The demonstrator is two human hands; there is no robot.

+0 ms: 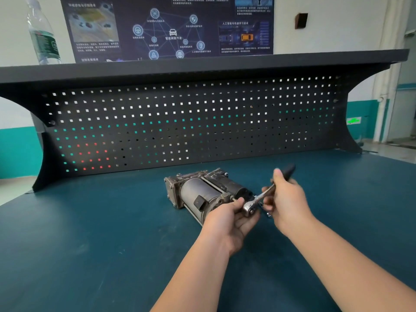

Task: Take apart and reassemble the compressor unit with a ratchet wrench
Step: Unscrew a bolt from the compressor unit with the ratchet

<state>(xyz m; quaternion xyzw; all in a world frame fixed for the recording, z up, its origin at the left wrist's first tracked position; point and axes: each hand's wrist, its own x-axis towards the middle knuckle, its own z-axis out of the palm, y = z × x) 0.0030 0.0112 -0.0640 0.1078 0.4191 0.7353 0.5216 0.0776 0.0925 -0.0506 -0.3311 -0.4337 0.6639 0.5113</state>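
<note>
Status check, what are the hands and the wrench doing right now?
Right hand grips ratchet wrench handle. Left hand holds its head at compressor unit near end. Nothing blocking.

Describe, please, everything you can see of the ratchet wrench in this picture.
The ratchet wrench is bright, chrome-looking metal with a rounded ratchet head and a dark handle grip. It slants from the head, low beside the near end of the compressor unit, up and away to the right. The right hand grips the handle, whose dark end sticks out past the thumb; the left hand holds the head. Whether a socket is engaged is hidden.
</note>
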